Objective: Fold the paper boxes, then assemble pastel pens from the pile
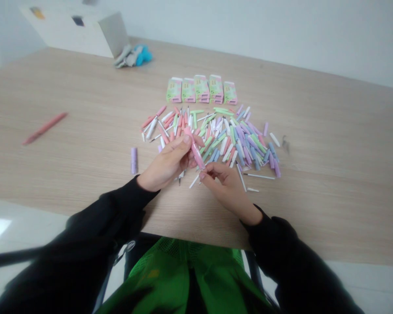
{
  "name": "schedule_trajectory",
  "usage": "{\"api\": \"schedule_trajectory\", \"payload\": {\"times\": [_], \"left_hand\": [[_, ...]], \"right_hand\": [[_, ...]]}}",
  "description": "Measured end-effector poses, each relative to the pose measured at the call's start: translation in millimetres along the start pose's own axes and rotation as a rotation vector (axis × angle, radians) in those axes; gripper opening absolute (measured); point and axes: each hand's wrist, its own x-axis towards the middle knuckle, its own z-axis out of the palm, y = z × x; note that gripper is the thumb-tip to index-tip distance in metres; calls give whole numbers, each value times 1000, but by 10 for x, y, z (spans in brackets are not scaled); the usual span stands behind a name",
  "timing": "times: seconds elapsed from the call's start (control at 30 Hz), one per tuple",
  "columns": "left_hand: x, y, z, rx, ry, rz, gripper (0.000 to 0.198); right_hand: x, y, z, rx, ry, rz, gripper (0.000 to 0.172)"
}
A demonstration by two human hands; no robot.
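Observation:
A glossy pink pen piece [197,152], perhaps a barrel or cap, slants between my two hands above the front of the pile. My left hand [177,157] is closed around its upper part, thumb on top. At its lower end, my right hand [221,179] pinches with thumb and fingertips; whether a small part sits in that pinch is hidden. Behind and beside both hands spreads a heap of pen parts [245,139] in purple, blue, green, white and coral. Thin white refills [259,176] lie near my right hand.
Several small green-and-pink boxes [202,89] stand in a row behind the heap. A coral pen [46,128] lies far left, a purple piece [134,160] left of my left hand. Gloves [133,56] rest by a white box [81,32] at the back left.

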Motion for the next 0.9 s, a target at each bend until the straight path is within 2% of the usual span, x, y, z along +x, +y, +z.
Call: {"api": "schedule_trajectory", "payload": {"times": [0.2,0.5,0.9], "left_hand": [[6,-42,-25,-17,-21,20,39],[6,-52,-65,75,-31,74,39],[9,-45,-114,203,-39,114,38]], "right_hand": [[-7,6,15,2,59,-1,14],[-11,34,-24,-49,159,-112,11],[-52,7,-75,-69,188,-189,16]]}}
